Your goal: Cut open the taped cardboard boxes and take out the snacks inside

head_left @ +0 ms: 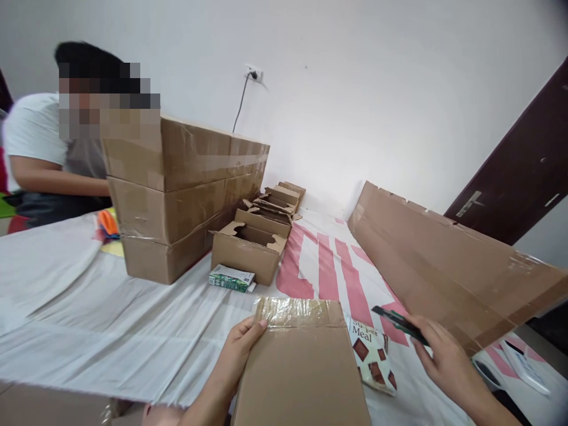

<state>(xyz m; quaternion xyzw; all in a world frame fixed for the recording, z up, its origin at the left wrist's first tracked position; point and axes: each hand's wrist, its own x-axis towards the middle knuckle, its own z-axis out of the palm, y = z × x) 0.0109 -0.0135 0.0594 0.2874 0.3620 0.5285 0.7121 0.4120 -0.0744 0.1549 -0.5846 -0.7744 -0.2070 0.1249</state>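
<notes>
A brown cardboard box (302,373) with clear tape across its far end is right in front of me. My left hand (244,343) is closed on its left edge, thumb on top. Off to the right, my right hand (437,355) is wrapped around a dark box cutter (394,321), which points left and away from the box. Between the box and that hand lies a white packet (375,358) printed "Super Meal" with brown squares, partly covered by the box.
Stacked taped boxes (190,195) form a wall at left. Open boxes (248,248) line up beside it, with a small green carton (231,278) in front. A tall cardboard panel (444,260) stands at right. Another person (39,136) sits behind the stack. A pink-and-white cloth (177,337) covers the table.
</notes>
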